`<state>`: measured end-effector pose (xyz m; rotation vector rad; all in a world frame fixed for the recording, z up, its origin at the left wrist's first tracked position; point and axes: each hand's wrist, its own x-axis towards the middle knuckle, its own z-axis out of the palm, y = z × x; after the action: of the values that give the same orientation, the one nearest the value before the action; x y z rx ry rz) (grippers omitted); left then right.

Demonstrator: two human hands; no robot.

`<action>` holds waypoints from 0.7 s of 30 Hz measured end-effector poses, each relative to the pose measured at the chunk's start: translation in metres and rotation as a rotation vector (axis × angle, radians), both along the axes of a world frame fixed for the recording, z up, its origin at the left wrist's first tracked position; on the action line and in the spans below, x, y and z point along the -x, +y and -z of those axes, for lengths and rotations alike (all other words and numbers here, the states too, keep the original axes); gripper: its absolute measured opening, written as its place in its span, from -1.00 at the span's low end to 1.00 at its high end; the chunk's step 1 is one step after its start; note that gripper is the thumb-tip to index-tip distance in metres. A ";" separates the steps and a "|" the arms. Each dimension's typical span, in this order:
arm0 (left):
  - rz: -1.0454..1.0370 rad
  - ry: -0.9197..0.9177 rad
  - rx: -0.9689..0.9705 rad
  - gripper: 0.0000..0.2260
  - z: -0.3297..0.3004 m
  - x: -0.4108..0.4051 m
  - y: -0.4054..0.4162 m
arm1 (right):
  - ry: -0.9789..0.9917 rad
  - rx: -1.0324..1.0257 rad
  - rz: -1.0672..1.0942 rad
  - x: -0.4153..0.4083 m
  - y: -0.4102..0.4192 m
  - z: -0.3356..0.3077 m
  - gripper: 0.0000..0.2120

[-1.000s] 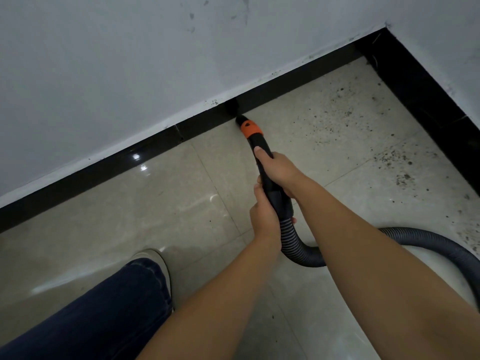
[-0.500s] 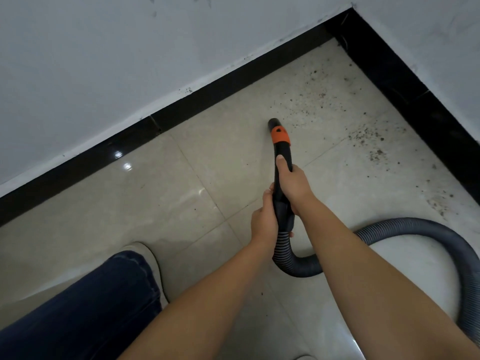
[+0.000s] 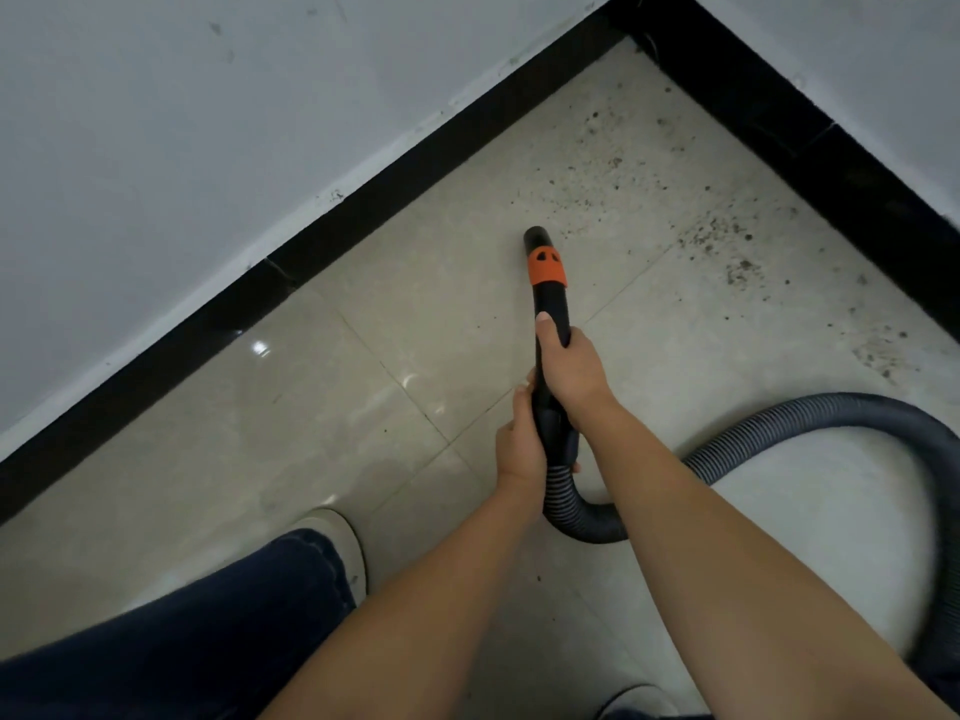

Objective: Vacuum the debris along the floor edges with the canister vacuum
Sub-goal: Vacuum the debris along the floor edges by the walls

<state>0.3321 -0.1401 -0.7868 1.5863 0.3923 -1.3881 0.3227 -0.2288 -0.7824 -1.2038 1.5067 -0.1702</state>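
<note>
Both hands hold the wand (image 3: 549, 324), one behind the other. The right hand (image 3: 571, 371) is forward, its fingers clenched round the black tube and the thumb laid along the top, likely to steer the tip. The left hand (image 3: 519, 439) grasps the rear end, just ahead of the ribbed hose (image 3: 779, 428), its fingers wrapped round the far side so only the back of the hand shows; this probably bears the weight and keeps the hose from dragging the wand off line.

The wand is black with an orange collar (image 3: 545, 267) ahead of the right fingers, and beyond that a short round nozzle (image 3: 534, 236) pointing down at the floor (image 3: 311, 407). Whether the nozzle touches the tile cannot be told. It sits apart from the black skirting (image 3: 363, 220), which runs off to the left of the fingers and meets another stretch in the corner ahead.

The debris (image 3: 717, 236) lies ahead and to the right of the fingers: dark specks and crumbs scattered over pale tile, thickest toward the corner and along the right-hand skirting. The tile left of the fingers looks glossy and nearly speck-free, so that edge seems done, with the corner still to do.

The hose loops away right behind the right wrist, grey and slack. A shoe (image 3: 337, 543) and dark trouser leg (image 3: 182, 626) stand below the left forearm.
</note>
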 end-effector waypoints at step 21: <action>0.366 0.082 -0.069 -0.50 -0.031 -0.061 -0.017 | 0.033 -0.143 0.359 -0.034 -0.012 -0.033 -0.65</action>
<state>0.3936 -0.1575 -0.7556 1.7210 0.2054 -1.7365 0.3570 -0.2408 -0.7490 -0.8196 1.7259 -0.2774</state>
